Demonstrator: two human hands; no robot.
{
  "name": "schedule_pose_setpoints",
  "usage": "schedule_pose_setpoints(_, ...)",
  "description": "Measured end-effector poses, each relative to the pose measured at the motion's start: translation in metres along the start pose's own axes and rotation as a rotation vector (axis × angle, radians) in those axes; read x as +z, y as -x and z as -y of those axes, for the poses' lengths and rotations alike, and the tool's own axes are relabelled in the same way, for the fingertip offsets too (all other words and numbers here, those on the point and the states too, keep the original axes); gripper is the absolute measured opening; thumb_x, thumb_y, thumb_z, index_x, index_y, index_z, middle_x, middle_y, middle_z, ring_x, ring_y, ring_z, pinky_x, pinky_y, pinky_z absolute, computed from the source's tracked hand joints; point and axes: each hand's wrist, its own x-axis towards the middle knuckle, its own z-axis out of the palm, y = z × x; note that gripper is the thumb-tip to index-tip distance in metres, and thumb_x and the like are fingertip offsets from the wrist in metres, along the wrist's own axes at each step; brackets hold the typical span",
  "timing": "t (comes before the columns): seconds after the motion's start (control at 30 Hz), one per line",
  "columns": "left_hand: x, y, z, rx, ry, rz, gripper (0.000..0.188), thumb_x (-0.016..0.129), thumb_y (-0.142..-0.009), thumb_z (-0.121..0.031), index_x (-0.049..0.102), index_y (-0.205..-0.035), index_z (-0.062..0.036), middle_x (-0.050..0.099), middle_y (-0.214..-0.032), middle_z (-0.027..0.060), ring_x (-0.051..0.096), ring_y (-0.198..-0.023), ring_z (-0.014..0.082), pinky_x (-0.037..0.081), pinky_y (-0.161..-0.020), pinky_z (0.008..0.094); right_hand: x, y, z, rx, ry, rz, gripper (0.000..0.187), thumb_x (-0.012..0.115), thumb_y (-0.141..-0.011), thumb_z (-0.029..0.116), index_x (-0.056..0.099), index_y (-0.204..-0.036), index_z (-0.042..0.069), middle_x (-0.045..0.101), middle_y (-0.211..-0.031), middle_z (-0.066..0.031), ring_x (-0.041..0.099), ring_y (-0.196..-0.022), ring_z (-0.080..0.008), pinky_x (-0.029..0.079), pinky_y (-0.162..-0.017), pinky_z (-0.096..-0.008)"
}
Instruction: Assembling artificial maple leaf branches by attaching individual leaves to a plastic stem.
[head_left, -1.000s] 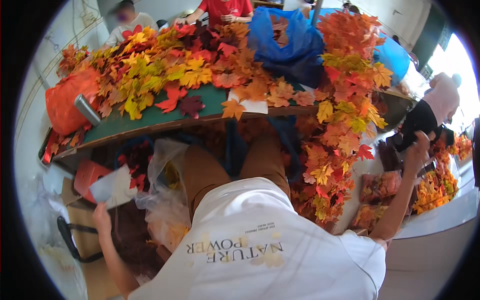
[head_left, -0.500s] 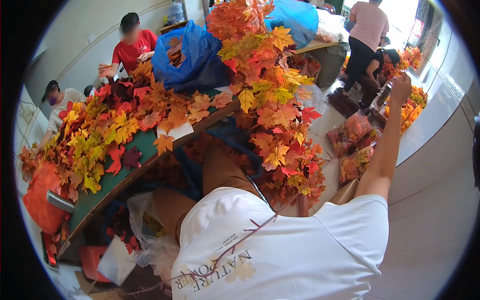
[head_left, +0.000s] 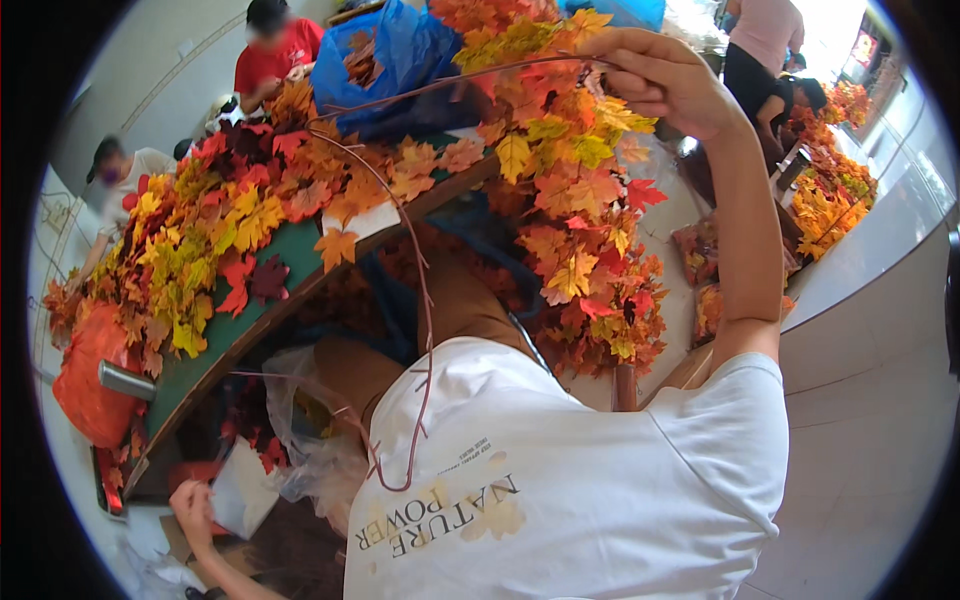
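In my right hand [head_left: 665,85], raised above the leaf pile, one end of a long thin brown artificial stem [head_left: 428,300] is pinched. The bare stem, dotted with short nubs, runs left across the table, bends back and hangs in a loop down to my white shirt. Low at the left, my left hand [head_left: 194,512] has its fingers curled beside a sheet of white card [head_left: 246,488]. What it holds, if anything, cannot be made out. Behind my right hand hangs a thick bunch of orange, red and yellow artificial maple leaves [head_left: 575,210].
Loose maple leaves [head_left: 255,225] cover much of the green table [head_left: 292,245]. A blue plastic bag [head_left: 400,55] stands on it. Across the table, a person in red [head_left: 275,60] works; others are at the left and far right. Bagged leaves [head_left: 708,310] sit on the floor.
My right hand has swung from the far right inward over the leaf bunch, and the stem now stretches out from it. My left hand has come into view at the lower left.
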Motion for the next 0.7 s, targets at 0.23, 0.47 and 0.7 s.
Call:
schedule_pose_setpoints(0.23, 0.087, -0.005, -0.04, -0.279, -0.594, 0.63, 0.013, 0.063, -0.076, -0.012, 0.068, -0.078, -0.0004, 0.061, -0.058, 0.0117, 0.06, -0.053, 0.0166, 0.046, -0.052, 0.0294, 0.099, -0.055, -0.038, 0.068, -0.235, 0.394, 0.031, 0.041, -0.095, 0.012, 0.05, -0.122, -0.001, 0.048, -0.076, 0.0017, 0.045, -0.062, -0.0027, 0.04, -0.056, -0.015)
schedule_pose_setpoints(0.47, 0.14, 0.008, -0.059, -0.075, -1.165, 0.741, 0.023, 0.068, -0.069, -0.015, 0.068, -0.091, -0.0065, 0.064, -0.086, 0.018, 0.061, -0.083, 0.034, 0.048, -0.073, 0.041, 0.188, -0.095, -0.096, 0.258, -0.48, 0.628, 0.031, 0.044, -0.094, 0.01, 0.049, -0.121, -0.003, 0.053, -0.081, -0.0014, 0.055, -0.066, -0.005, 0.055, -0.076, -0.0276)
schedule_pose_setpoints(0.7, 0.144, -0.012, -0.088, 0.292, -0.644, 0.322, 0.03, 0.067, -0.072, -0.016, 0.063, -0.099, -0.0037, 0.062, -0.089, 0.013, 0.058, -0.086, 0.0322, 0.048, -0.077, 0.0378, 0.206, -0.114, -0.106, 0.192, -0.307, 0.653, 0.029, 0.05, -0.091, 0.013, 0.054, -0.118, 0.001, 0.048, -0.074, 0.0022, 0.035, -0.052, -0.0011, 0.031, -0.047, -0.0153)
